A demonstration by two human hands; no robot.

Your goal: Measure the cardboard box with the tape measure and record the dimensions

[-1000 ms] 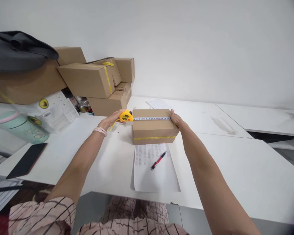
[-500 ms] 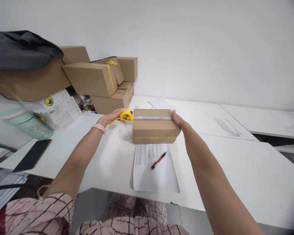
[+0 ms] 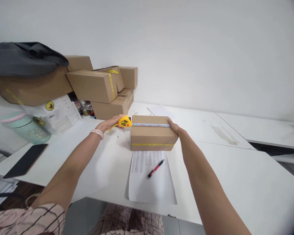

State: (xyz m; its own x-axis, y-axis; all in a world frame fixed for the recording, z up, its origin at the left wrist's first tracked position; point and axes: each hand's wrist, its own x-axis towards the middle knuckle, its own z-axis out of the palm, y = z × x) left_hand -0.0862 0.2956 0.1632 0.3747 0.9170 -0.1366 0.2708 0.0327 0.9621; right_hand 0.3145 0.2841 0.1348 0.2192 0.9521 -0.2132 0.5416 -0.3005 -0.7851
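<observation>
One tape measure [image 3: 124, 121] in left fingers [image 3: 116, 119]

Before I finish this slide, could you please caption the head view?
Left hand holds a yellow tape measure, blade stretched across a cardboard box; right hand touches the box's opposite end.

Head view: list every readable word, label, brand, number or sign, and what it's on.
Nothing reads clearly enough to quote.
Blade: row of digits, some red; too small.
Tape measure: dark label, blurred.
Box's yellow strip: tiny marks, unreadable.
Front paper: rows of print, too small.
Back paper: faint print, unreadable.
White carton: barcode; small print unreadable.
</observation>
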